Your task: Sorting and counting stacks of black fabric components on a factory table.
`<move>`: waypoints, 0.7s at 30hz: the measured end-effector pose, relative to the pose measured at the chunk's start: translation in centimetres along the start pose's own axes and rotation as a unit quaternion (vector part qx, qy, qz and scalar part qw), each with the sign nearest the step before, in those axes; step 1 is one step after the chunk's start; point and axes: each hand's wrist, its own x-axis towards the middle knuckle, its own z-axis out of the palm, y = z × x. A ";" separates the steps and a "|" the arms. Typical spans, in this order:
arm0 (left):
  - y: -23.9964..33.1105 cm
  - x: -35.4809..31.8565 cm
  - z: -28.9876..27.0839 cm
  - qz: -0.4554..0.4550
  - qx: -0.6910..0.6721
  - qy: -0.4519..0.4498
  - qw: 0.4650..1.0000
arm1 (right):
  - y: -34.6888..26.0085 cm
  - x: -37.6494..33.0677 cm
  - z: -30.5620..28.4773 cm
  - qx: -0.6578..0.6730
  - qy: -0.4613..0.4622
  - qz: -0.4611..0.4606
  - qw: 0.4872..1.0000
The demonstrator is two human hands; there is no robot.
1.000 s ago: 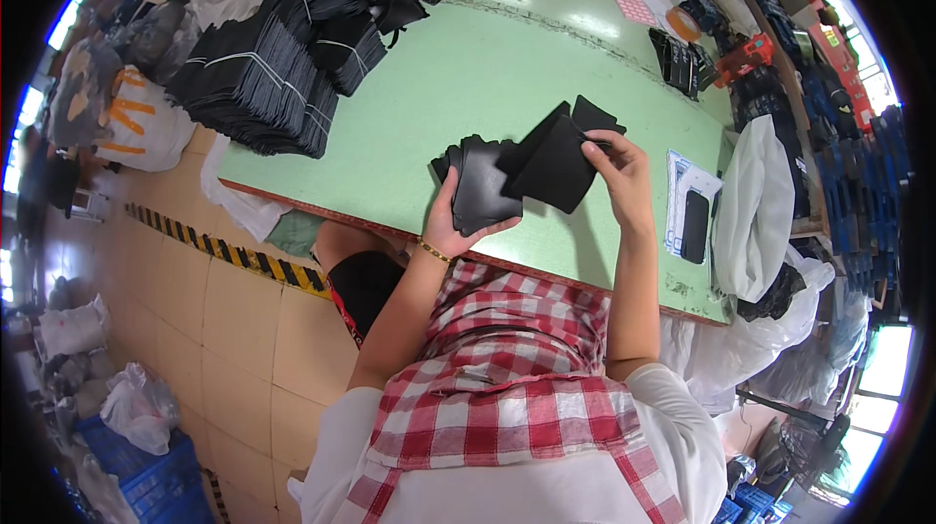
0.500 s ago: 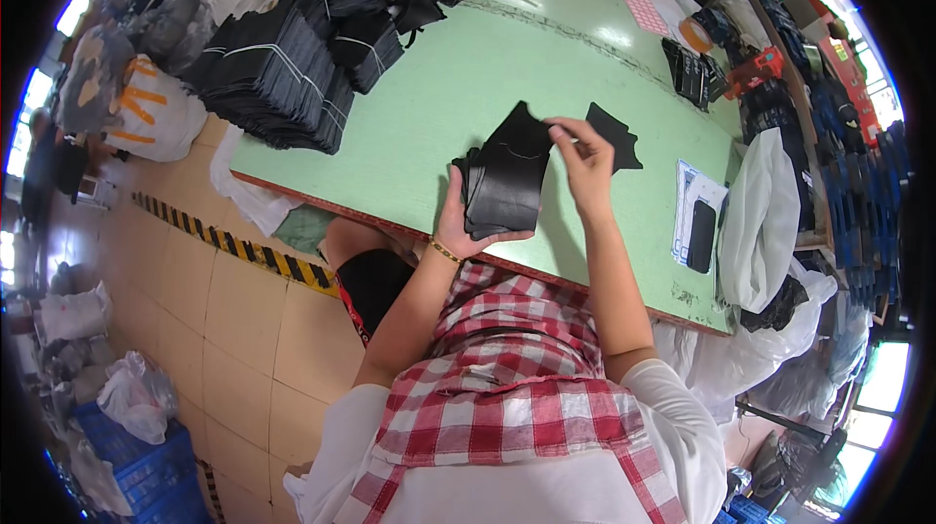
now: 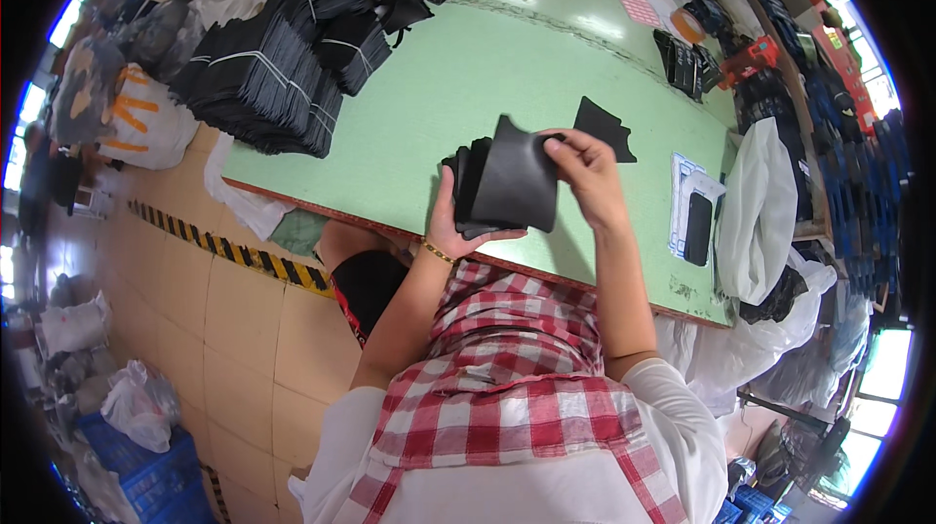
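Observation:
My left hand [image 3: 450, 227] is wrapped under a small stack of black leather-like cut pieces [image 3: 468, 188], above the near edge of the green table [image 3: 429, 95]. Between the thumb and fingers of my right hand [image 3: 590, 171] is the upper right corner of one black cut piece [image 3: 520, 173]. That piece is lifted and tilted in front of the stack, covering part of it. Beyond my right hand, another black cut piece [image 3: 604, 129] with a notched edge lies flat on the table.
Tied bundles of black pieces [image 3: 249, 85] stand at the table's left. On the right lie a dark phone [image 3: 698, 229] on white paper, a white plastic bag [image 3: 760, 212] and a red tool [image 3: 749, 63]. Blue crates [image 3: 146, 465] stand on the floor at lower left.
My right hand has drawn the top piece rightward and down, away from the stack, so its smooth face now shows. My left hand still holds the stack in nearly the same place.

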 end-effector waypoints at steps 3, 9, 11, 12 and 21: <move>0.2 0.1 -0.4 -0.036 -0.028 -0.081 0.996 | 4.3 1.0 -0.9 -0.174 0.026 -0.045 0.983; 0.0 0.2 -0.6 -0.033 -0.018 -0.025 0.999 | 8.9 2.8 -9.2 -0.536 0.232 -0.107 0.804; 0.0 0.2 -1.2 -0.034 -0.032 -0.027 0.999 | 9.9 3.5 -12.3 -0.533 0.293 -0.029 0.793; 0.1 0.3 -1.3 -0.035 -0.045 -0.029 0.998 | 10.2 3.7 -13.8 -0.524 0.313 0.008 0.792; -0.1 0.1 -0.2 0.037 -0.008 -0.089 0.995 | 9.3 4.9 -13.8 -0.455 0.220 0.001 0.863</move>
